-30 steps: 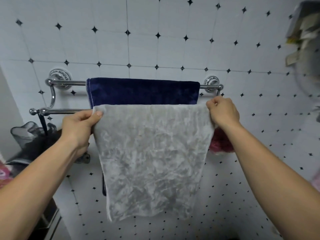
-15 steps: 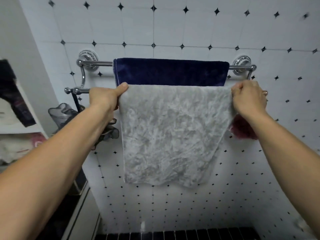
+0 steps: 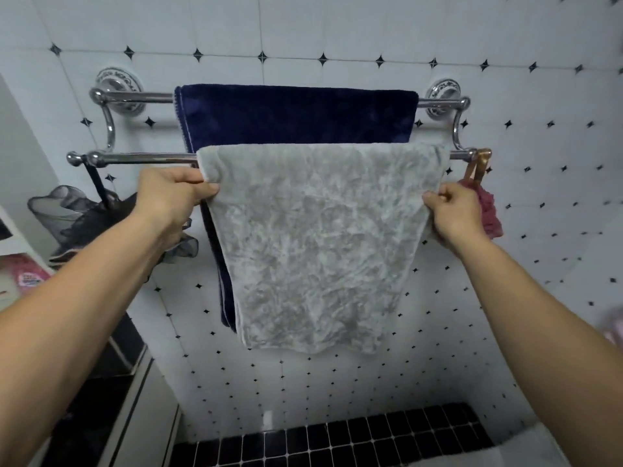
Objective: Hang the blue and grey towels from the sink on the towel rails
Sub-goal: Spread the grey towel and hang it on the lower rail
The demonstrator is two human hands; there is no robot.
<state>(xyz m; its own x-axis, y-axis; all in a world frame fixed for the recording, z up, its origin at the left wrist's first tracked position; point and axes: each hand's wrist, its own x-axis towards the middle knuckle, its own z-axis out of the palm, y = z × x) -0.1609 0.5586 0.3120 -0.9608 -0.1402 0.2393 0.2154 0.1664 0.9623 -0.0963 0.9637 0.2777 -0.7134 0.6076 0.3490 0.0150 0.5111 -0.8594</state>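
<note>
Head view, only camera. Looking up at a tiled wall with a double chrome towel rack.

Blue towel (image 3: 296,116): draped over the upper rail (image 3: 135,96), the one nearer the wall. Its top fold lies flat along the bar and a dark strip of it hangs down behind the grey one at the left. Judged hung and finished.

Grey towel (image 3: 317,244): folded over the lower rail (image 3: 148,158), which stands forward of the upper one, so the two cloths hang in separate layers and do not press together. The top fold spans most of the bar; the front flap hangs free, with its bottom edge a little wavy.

Left hand (image 3: 172,193): closed in a pinch on the grey towel's left edge just below the rail, thumb in front. Right hand (image 3: 455,210): closed likewise on the right edge, fingers curled around the hem. Both grips sit just under the fold, at matching heights. Judgement: holding the two side edges lets the person pull the cloth taut and level it across the bar, so it hangs smooth and centred.

Other items: a dark mesh sponge (image 3: 77,217) hangs from the lower rail's left end, and a pink mesh sponge (image 3: 488,214) hangs by a ribbon loop at its right end, just behind the right hand. Both bound the free length of the bar.

Status, as a judgement: both towels are on rails; only the release remains.
</note>
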